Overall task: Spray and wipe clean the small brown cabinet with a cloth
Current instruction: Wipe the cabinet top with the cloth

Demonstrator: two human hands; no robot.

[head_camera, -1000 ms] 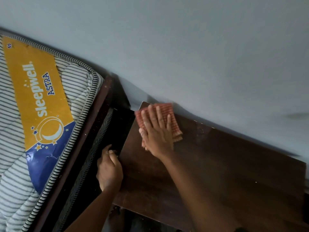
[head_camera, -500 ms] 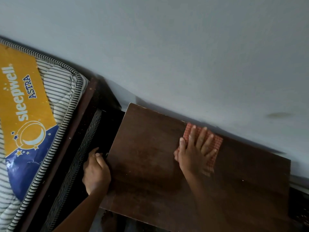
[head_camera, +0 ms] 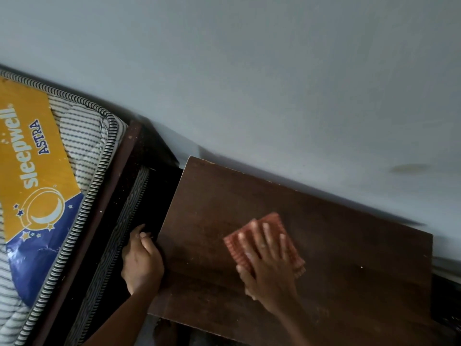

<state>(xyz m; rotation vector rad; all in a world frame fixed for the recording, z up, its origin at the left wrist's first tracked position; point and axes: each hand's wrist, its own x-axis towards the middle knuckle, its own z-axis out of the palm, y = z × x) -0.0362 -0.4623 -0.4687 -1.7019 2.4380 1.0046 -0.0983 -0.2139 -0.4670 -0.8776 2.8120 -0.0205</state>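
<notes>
The small brown cabinet [head_camera: 349,258] shows its dark wooden top against the wall. A red checked cloth [head_camera: 273,221] lies flat on the middle of that top. My right hand [head_camera: 268,265] presses down on it with straight, spread fingers. My left hand [head_camera: 142,263] is at the cabinet's left edge, its fingers curled over the edge into the dark gap beside it. No spray bottle is in view.
A striped mattress [head_camera: 82,146] with a yellow and blue label [head_camera: 32,176] lies on the left in a dark wooden bed frame [head_camera: 117,196]. A narrow dark gap separates frame and cabinet. The pale grey wall [head_camera: 274,83] runs right behind the cabinet.
My right hand slid the cloth from the top's far left corner rightwards along the back edge, then back towards the middle and nearer to me. My left hand stayed at the left edge.
</notes>
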